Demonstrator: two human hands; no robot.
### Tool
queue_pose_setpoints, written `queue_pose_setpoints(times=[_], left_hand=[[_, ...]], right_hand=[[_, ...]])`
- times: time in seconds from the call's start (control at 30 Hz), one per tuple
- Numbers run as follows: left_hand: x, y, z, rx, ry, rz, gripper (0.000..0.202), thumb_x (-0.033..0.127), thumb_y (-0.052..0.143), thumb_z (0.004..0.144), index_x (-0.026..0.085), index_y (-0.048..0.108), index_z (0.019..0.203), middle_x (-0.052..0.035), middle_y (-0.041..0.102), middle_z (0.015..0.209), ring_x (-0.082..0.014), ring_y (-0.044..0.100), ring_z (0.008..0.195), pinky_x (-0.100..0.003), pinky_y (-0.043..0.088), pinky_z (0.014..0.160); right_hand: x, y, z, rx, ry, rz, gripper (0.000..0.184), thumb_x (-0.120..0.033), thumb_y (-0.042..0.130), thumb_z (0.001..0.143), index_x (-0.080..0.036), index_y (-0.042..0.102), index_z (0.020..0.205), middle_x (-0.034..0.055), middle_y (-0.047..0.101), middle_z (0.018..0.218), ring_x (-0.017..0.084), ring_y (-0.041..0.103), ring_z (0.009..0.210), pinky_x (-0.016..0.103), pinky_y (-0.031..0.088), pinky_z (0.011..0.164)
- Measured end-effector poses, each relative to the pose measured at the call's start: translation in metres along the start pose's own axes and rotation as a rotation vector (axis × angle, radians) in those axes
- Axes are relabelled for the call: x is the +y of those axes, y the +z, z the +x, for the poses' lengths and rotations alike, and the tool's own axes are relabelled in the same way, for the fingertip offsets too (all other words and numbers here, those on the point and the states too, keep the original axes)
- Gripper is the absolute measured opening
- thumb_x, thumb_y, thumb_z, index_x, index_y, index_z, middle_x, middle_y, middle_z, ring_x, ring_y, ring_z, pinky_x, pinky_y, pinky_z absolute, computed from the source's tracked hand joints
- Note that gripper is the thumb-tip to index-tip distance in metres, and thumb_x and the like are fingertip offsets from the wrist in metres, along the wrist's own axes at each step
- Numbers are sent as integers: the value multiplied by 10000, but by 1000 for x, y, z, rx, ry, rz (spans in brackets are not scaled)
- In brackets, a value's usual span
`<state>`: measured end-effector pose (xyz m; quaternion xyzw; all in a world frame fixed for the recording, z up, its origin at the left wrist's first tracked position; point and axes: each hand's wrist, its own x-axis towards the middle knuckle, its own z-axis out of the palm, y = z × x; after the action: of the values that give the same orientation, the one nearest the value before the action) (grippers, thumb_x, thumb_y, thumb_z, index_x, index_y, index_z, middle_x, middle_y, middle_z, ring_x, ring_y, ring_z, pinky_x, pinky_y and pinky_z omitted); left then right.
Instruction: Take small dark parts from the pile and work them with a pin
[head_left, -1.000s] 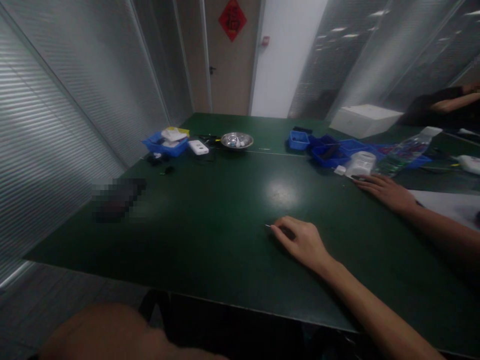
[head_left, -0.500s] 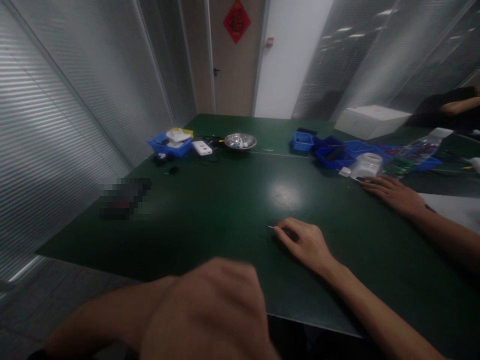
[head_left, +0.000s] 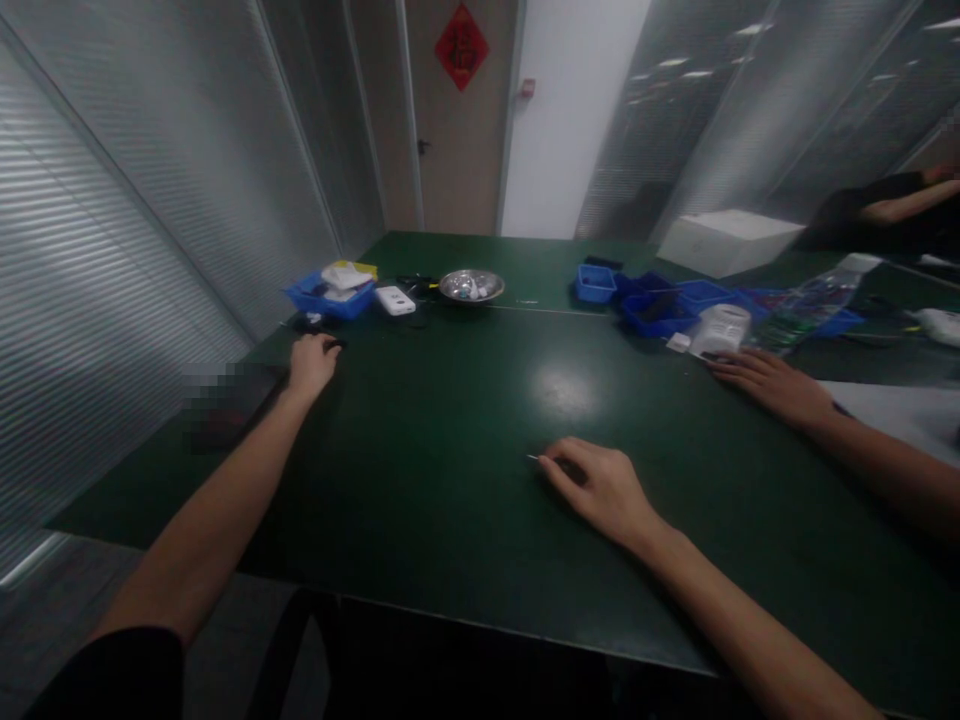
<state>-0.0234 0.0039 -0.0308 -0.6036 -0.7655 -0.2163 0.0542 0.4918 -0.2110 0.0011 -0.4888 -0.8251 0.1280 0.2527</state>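
Observation:
My left hand [head_left: 312,366] reaches out to the left side of the table, its fingers closed on a small dark, roundish object [head_left: 336,343]. What kind of object it is does not show clearly. My right hand [head_left: 596,485] rests on the green table [head_left: 435,480] nearer to me, with thumb and forefinger pinched on a thin, light metal pin [head_left: 532,457]. The pin's tip sticks out to the left; its other end is hidden in the fingers.
A blue basket [head_left: 341,308], a white device [head_left: 395,300] and a metal bowl [head_left: 472,287] stand at the back left. At the right, another person's hand [head_left: 780,385] lies near a white jar [head_left: 721,328], a plastic bottle [head_left: 814,305] and blue trays [head_left: 660,318].
My left hand has swung from close in front of the camera out to the small dark object at the left. My right hand keeps its place with the pin. The view has shifted slightly.

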Motion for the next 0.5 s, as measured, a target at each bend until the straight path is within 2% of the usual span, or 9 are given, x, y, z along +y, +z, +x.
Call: queue_pose_setpoints(times=[0.1,0.23,0.4,0.5], left_hand=[[-7,5,4,13,56,-23,352,331,546,938,149,717,1185,-173,656,1139,-330,608,1079,-426,463,1000],[-8,6,5,22,70,-43,338,285,560,934,136,725,1188,-168,680,1134,-316,627,1079,-405,466,1010],[-11,-2,3,-2,39,-90,381,228,604,891,127,694,1247,-154,697,1140,-291,657,1043,-378,487,988],[-15,-11,0,23,2,-41,397,250,640,861,102,691,1226,-185,677,1164,-313,648,1063,-393,496,971]], right_hand=[[-1,-1,0,-4,7,0,273,-434,504,1039,-247,691,971,10,720,900,139,624,645,278,449,640],[-3,-2,0,-1,8,0,275,-422,501,1039,-242,694,963,12,718,891,143,632,666,274,445,636],[-5,-3,1,5,12,-4,271,-414,502,1040,-237,688,950,12,712,877,143,632,676,274,443,629],[-5,-3,1,1,10,-10,275,-415,496,1041,-240,690,956,15,724,893,148,645,690,276,453,629]])
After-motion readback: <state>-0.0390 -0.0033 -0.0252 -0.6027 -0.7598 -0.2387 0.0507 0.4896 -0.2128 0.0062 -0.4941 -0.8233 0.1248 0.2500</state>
